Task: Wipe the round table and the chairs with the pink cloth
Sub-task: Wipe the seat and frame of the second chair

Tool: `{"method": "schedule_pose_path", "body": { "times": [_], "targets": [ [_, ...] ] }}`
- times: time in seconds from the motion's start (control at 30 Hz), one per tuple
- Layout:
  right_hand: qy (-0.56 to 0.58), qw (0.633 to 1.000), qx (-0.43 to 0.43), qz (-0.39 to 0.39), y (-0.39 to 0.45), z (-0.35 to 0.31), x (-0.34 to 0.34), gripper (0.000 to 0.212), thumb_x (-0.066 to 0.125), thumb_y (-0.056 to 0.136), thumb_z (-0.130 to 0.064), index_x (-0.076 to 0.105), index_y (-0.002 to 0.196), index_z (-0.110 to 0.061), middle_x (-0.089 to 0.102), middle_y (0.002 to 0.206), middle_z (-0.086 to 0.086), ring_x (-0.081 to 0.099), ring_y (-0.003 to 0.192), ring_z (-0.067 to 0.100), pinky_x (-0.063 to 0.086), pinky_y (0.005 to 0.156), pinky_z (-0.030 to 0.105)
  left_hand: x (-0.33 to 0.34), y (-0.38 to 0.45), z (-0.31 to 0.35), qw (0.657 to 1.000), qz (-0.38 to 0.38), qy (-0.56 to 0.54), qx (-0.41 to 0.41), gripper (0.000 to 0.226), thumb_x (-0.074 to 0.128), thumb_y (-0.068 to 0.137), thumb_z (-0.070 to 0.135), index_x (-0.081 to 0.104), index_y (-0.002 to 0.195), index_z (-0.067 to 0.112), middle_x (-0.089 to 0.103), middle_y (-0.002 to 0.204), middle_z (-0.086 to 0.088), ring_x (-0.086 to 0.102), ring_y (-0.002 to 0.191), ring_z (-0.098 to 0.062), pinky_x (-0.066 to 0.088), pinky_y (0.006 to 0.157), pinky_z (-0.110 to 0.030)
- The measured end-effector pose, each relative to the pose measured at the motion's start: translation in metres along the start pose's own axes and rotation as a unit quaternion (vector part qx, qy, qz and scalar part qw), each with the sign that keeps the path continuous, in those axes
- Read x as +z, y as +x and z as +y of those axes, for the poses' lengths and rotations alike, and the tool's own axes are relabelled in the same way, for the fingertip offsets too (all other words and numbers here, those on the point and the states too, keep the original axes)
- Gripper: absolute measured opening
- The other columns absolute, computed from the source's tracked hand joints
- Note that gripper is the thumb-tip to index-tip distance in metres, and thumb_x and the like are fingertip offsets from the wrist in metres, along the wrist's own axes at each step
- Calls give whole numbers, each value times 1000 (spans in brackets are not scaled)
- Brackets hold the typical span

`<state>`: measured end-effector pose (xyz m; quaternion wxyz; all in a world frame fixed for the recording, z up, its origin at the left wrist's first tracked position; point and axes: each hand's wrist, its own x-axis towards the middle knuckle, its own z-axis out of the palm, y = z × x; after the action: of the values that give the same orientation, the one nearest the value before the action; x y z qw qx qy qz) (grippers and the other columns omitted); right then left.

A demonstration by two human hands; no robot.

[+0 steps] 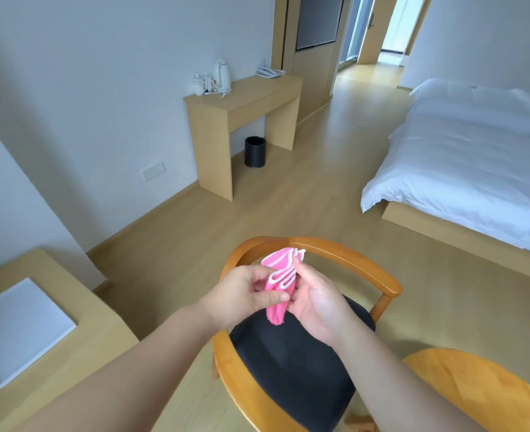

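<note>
- Head view: pink cloth (pixel 281 283), white-edged and bunched into folds, held in the air above the black seat of a wooden armchair (pixel 291 366).
- Left hand (pixel 245 294): grip clamped on the cloth, thumb pinching its lower part.
- Right hand (pixel 316 304): fingers curled against the cloth's right side, holding it.
- Round orange bench (pixel 488 397): edge visible at the lower right, just beside the armchair.
- Wooden desk (pixel 242 120) stands along the far wall, black bin (pixel 254 151) beneath it.
</note>
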<state>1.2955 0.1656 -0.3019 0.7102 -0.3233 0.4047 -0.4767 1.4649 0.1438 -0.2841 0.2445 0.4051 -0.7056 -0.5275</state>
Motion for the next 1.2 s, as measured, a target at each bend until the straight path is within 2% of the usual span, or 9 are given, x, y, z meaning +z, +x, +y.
{"method": "schedule_pose_path", "body": {
  "times": [0.2, 0.33, 0.43, 0.53, 0.7, 0.83, 1.0, 1.13, 1.2],
  "targets": [
    [-59, 995, 56, -58, -9, 8, -13, 39, 67, 90, -21, 59, 126, -8, 63, 119, 23, 62, 113, 35, 51, 96, 43, 21, -16, -1, 997, 40, 44, -57, 15, 60, 92, 32, 74, 92, 24, 73, 88, 7, 67, 82, -7, 53, 82, -25],
    [-50, 987, 124, -93, -9, 30, -50, 46, 57, 87, 4, 55, 130, -14, 63, 123, 17, 62, 115, 31, 49, 98, 48, 56, -33, -32, 975, 153, -20, -162, 14, 56, 92, 17, 69, 87, 16, 70, 88, -13, 64, 77, -23, 53, 82, -44],
    [-215, 961, 172, -19, -7, 64, -81, 38, 45, 90, 5, 61, 121, -12, 68, 111, 12, 66, 103, 27, 53, 93, 44, 98, -57, -72, 932, 245, -109, -245, 12, 56, 81, 8, 66, 87, 9, 71, 86, -15, 68, 85, -30, 55, 84, -48],
    [-398, 887, 225, 66, -14, 109, -116, 35, 40, 91, 1, 63, 110, -18, 65, 98, -4, 60, 93, 14, 48, 85, 35, 152, -91, -112, 885, 278, -167, -335, 21, 59, 60, 15, 63, 78, 5, 65, 74, -9, 64, 76, -27, 54, 86, -50],
    [-487, 837, 244, 48, -17, 159, -154, 33, 41, 83, 5, 67, 87, -15, 69, 99, 14, 63, 89, 29, 49, 73, 35, 223, -131, -168, 840, 236, -187, -452, 24, 74, 69, 13, 50, 62, 13, 56, 58, 1, 49, 57, -16, 41, 57, -26],
    [-539, 803, 254, 17, -16, 190, -173, 31, 41, 80, 4, 68, 93, -6, 68, 98, 20, 59, 76, 25, 46, 63, 34, 266, -142, -203, 819, 208, -202, -494, 31, 74, 74, 15, 46, 61, 14, 55, 61, -1, 49, 59, -16, 43, 60, -27],
    [-601, 766, 230, -13, -6, 210, -194, 31, 43, 84, 2, 65, 102, -9, 66, 94, 8, 62, 88, 27, 54, 76, 44, 287, -133, -232, 821, 149, -182, -520, 34, 75, 76, 18, 46, 58, 16, 50, 66, -3, 44, 60, -17, 39, 57, -24],
    [-609, 756, 236, -48, -9, 222, -203, 28, 55, 89, -8, 61, 116, -12, 68, 102, 3, 60, 81, 16, 52, 76, 38, 293, -137, -244, 816, 98, -151, -550, 12, 72, 81, 23, 62, 82, 16, 54, 66, 5, 48, 54, -10, 38, 45, -17],
    [-616, 743, 254, -67, -15, 230, -208, 43, 60, 91, -14, 51, 133, -14, 64, 118, 5, 61, 93, 18, 52, 83, 37, 296, -143, -248, 815, 60, -126, -562, 20, 72, 80, 26, 66, 97, 16, 58, 72, 7, 54, 59, -9, 41, 49, -17]
  ]
}}
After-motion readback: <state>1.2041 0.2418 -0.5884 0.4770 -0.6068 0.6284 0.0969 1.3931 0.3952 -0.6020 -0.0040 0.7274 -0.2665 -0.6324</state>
